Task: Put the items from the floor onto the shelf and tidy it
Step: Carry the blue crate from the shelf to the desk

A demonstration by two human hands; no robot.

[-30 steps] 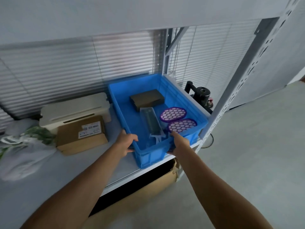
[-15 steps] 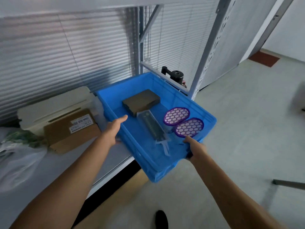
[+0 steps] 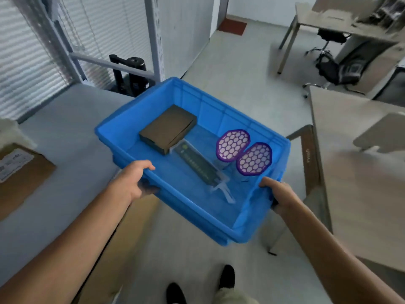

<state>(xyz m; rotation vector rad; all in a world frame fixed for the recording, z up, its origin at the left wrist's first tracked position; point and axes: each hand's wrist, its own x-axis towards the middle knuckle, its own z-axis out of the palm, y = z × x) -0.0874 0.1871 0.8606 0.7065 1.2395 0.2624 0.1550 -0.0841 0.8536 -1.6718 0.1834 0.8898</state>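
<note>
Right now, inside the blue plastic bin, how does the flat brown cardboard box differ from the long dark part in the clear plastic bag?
The flat brown cardboard box is wide and roughly square; the long dark part in the clear plastic bag is narrow and stick-like. The box is bare and opaque; the part is wrapped in transparent film. The box lies farther from the person; the part reaches nearer. Both lie flat on the floor of the blue plastic bin.

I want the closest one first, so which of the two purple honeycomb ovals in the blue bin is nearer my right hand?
The lower-right purple honeycomb oval, nearest the right hand; the other oval lies farther back.
</note>
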